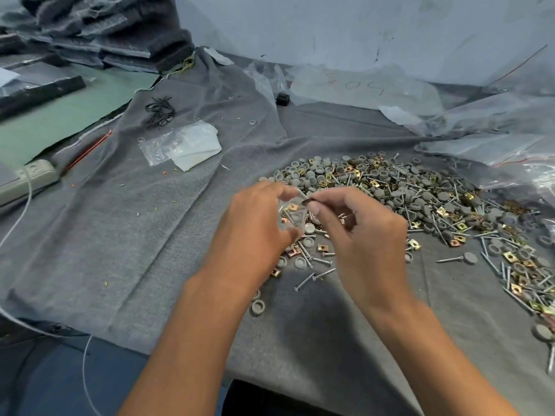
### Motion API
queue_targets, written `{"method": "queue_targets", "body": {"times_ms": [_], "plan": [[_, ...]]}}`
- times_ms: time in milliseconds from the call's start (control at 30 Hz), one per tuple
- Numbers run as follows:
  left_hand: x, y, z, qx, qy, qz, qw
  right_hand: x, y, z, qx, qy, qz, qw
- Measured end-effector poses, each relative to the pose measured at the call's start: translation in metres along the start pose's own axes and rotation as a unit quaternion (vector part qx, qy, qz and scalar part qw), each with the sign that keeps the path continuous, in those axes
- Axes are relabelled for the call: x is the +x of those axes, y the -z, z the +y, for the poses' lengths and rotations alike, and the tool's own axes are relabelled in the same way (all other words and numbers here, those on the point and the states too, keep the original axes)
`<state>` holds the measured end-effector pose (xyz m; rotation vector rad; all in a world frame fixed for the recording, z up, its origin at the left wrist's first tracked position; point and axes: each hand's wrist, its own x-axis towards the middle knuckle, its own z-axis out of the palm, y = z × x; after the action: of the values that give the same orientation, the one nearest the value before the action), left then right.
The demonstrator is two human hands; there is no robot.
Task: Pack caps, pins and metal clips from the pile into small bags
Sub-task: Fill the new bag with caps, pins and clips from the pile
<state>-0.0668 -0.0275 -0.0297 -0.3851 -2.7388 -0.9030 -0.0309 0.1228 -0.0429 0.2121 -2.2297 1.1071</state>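
Observation:
A wide pile (414,193) of grey round caps, silver pins and brass-coloured metal clips spreads over the grey cloth at the right. My left hand (255,223) holds a small clear bag (289,216) just left of the pile; brass clips and pins show inside it. My right hand (357,232) pinches a small dark part (306,201) at the bag's mouth, and more small parts sit in its curled fingers. Loose caps (257,306), pins (306,280) and clips (322,247) lie below both hands.
Several empty small bags (183,147) lie at centre left with black twist ties (159,111) behind them. Large clear plastic bags (495,127) crowd the back right. A power strip (28,180) and its cord lie at the left edge, with folded grey fabric (99,34) at the back left.

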Motion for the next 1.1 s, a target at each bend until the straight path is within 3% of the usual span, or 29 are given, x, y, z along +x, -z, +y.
{"method": "queue_targets", "body": {"times_ms": [200, 300, 400, 500, 567, 667, 733, 800, 933, 1033, 1100], "plan": [[0.001, 0.001, -0.003, 0.005, 0.014, 0.019, 1.0, -0.015, -0.004, -0.002, -0.057, 0.005, -0.039, 0.998], [0.003, 0.002, -0.004, -0.006, 0.021, 0.035, 0.999, -0.032, -0.014, -0.006, -0.091, -0.054, -0.191, 0.976], [0.003, 0.001, -0.002, -0.014, 0.024, 0.033, 0.999, -0.04, -0.025, -0.005, -0.155, -0.022, -0.269, 0.95], [0.002, 0.001, -0.003, -0.021, 0.019, 0.035, 0.999, -0.036, -0.023, -0.001, -0.163, -0.028, -0.272, 0.948], [0.001, 0.003, -0.004, -0.015, 0.018, 0.034, 0.999, -0.031, -0.015, 0.003, -0.091, -0.065, -0.248, 0.962], [0.001, 0.003, -0.003, -0.007, 0.012, 0.025, 1.0, -0.017, -0.002, 0.003, 0.017, -0.034, -0.123, 0.992], [0.001, 0.002, -0.002, -0.004, 0.009, 0.014, 1.0, -0.007, -0.001, 0.001, 0.027, -0.004, -0.04, 0.999], [0.001, 0.001, 0.001, 0.005, 0.0, 0.008, 1.0, -0.001, -0.005, 0.0, 0.014, 0.007, -0.006, 1.0], [0.001, 0.002, 0.0, 0.0, 0.008, 0.023, 1.0, -0.002, -0.007, 0.012, -0.023, -0.029, -0.037, 0.999], [0.0, 0.003, -0.002, -0.003, 0.023, 0.039, 0.999, -0.009, -0.005, 0.025, -0.083, -0.1, -0.147, 0.98], [0.0, 0.004, 0.0, -0.006, 0.026, 0.04, 0.999, -0.015, -0.009, 0.027, -0.17, -0.092, -0.21, 0.958]]}}
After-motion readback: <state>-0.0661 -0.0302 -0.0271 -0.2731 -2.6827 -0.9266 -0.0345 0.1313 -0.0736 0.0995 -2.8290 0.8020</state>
